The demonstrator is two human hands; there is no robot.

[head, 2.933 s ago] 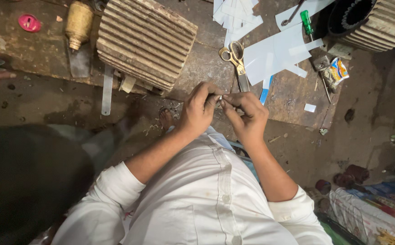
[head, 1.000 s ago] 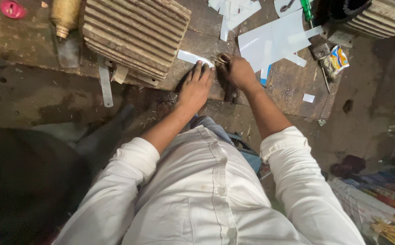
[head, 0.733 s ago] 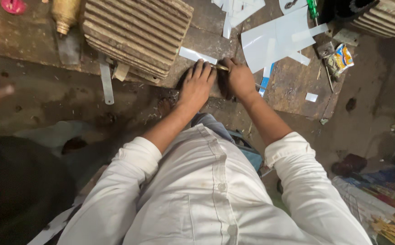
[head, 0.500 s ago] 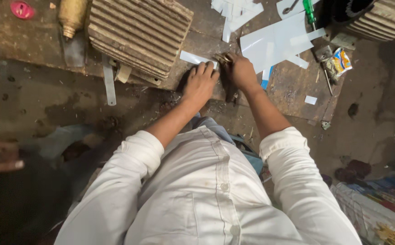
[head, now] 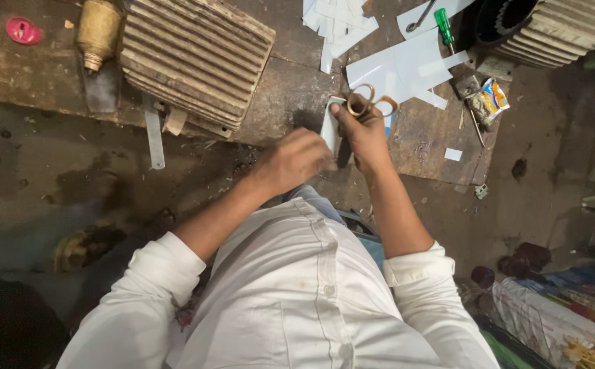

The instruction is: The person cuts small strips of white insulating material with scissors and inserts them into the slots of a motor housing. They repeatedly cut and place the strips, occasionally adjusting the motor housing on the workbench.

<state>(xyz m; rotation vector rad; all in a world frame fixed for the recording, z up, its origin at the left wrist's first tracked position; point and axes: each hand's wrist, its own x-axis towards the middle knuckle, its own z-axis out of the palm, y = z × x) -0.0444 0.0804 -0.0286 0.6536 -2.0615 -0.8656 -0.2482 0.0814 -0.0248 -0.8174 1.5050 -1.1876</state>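
The right hand (head: 364, 133) had its fingers through the orange loops of the scissors (head: 371, 104), gripping them with the handles pointing away from the body, over the dark bench (head: 284, 82). The blades ran down under the palm, mostly hidden. The left hand (head: 294, 160) was curled shut, pinching a white strip (head: 329, 126) that stood just beside the scissors and touched the right thumb. The strip lay between the two hands, its upper end level with the scissor loops. Beyond the hands, white sheets (head: 400, 65) lay on the bench, with a green screwdriver (head: 444, 27) across them. A ribbed metal housing (head: 195, 61) sat to the left, well apart from both hands.
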